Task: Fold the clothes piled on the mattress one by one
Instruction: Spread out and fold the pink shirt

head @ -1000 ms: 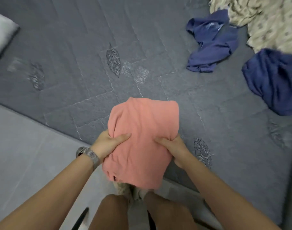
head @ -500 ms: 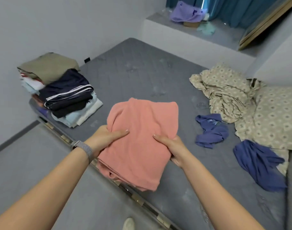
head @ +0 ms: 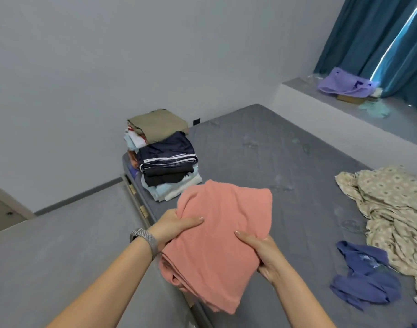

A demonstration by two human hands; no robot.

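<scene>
Between your hands hangs the folded pink garment (head: 222,235), lifted off the mattress (head: 285,162) near its close edge. Your left hand (head: 173,227) grips the left side with the thumb lying across the top face and the fingers tucked underneath; your right hand (head: 264,254) holds the right side lower down in the same way, thumb on top. Neither hand is spread flat; both are closed on the cloth. The bundle's long axis runs from its near bottom corner, which sags between your forearms, up and away toward the far left.

That axis points almost straight at the stack of folded clothes (head: 166,159), which sits on the far-left corner of the mattress, ahead and slightly left of the pink top edge. From this view the garment's far edge looks close to the stack's near side, but you cannot tell whether they touch. Your left hand is the nearer one to the stack, so it likely leads the placement while the right follows.

To your right, well apart from the stack, lie the unfolded pieces: a crumpled blue shirt (head: 366,275) and, beyond it, a patterned beige cloth (head: 392,216).
</scene>
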